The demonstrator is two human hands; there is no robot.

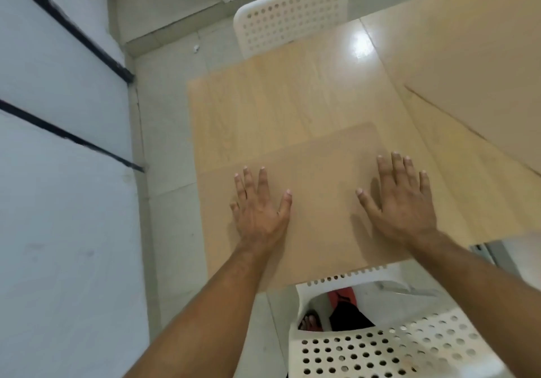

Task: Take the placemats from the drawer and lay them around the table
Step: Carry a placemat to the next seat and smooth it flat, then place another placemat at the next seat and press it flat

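One wide-angle view from a camera worn on the person's head. It faces forward and steeply down, close above the near edge of a pale wood-grain tabletop (278, 108). The left hand (260, 216) and right hand (404, 205) reach in from the bottom of the view. A near white perforated plastic chair (395, 348) lies directly below the camera, and a far white perforated plastic chair (292, 17) stands at the tabletop's far edge.

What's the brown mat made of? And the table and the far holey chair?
The placemat looks like thin matte plastic or faux leather, unsure: flat, tan, no shine. The table looks like glossy wood laminate: grain lines, bright glare spot. The far chair looks like white moulded plastic: smooth, rows of round holes.
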